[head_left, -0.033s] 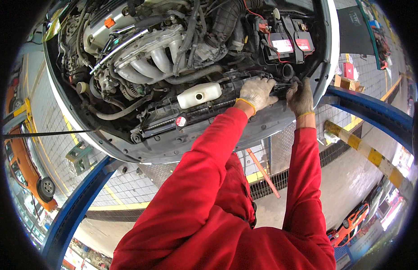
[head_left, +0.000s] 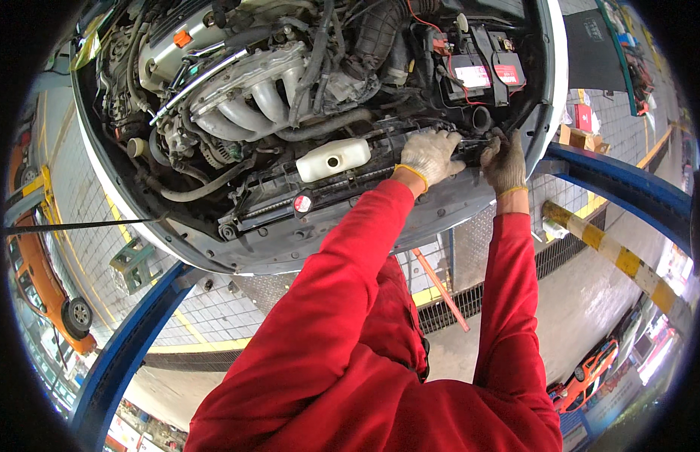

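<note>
Both of my hands wear off-white knit work gloves with yellow cuffs and reach over the front edge of a car's engine bay. My left hand (head_left: 431, 158) curls over the radiator support, its thumb pointing right; what lies under its fingers is hidden. Close by on the right, my right hand (head_left: 504, 162) is bent closed at the front corner, and its grip covers whatever it holds. A thin dark piece shows between the two hands, too small to name. Left of my left hand, a whitish plastic reservoir (head_left: 350, 157) with a dark round opening rests along the radiator support (head_left: 271, 215).
A battery (head_left: 478, 75) with red wires sits beyond my right hand. The intake manifold (head_left: 252, 105) fills the bay's middle, with a long silver bar (head_left: 203, 83) across it. Blue lift arms (head_left: 621, 184) flank the car. A yellow-and-white post (head_left: 613, 252) stands to the right.
</note>
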`<state>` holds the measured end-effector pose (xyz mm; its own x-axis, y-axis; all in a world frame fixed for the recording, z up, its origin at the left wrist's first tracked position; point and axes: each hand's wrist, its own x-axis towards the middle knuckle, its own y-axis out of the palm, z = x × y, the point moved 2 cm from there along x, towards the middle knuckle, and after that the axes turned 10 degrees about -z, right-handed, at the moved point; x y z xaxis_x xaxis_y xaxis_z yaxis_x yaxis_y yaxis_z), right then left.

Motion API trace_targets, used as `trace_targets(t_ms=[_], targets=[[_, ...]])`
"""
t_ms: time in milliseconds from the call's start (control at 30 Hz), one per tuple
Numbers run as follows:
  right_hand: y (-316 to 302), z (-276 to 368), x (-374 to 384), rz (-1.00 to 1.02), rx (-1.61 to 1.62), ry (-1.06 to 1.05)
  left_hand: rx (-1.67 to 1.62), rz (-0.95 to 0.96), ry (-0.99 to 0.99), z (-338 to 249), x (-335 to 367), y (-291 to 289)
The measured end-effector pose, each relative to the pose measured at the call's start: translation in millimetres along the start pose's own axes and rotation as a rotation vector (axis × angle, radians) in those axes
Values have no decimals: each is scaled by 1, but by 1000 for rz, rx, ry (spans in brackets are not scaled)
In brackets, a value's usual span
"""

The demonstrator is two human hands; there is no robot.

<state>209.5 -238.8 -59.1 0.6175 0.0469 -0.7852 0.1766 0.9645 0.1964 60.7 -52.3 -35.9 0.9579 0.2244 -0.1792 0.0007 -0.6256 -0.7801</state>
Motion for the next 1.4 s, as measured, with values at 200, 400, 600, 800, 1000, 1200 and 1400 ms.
trace_targets(t_ms=[200, 400, 600, 800, 1000, 1200, 1400], targets=[[19, 18, -21, -218, 76, 80, -22, -42, 21, 1, 0, 0], [26, 12, -11, -294, 34, -12, -31, -26, 13, 3, -1, 3], [24, 8, -12, -339, 2, -89, -7, -64, 24, 4, -1, 3], [29, -7, -27, -290, 14, -211, 4, -49, 19, 4, 0, 5], [31, 4, -32, -232, 74, -92, 43, 14, -46, -5, 4, -3], [35, 13, -18, -95, 102, 5, 80, -45, -62, -6, 5, -1], [27, 22, -7, -33, -29, 25, 97, -60, -25, -5, 7, 8]])
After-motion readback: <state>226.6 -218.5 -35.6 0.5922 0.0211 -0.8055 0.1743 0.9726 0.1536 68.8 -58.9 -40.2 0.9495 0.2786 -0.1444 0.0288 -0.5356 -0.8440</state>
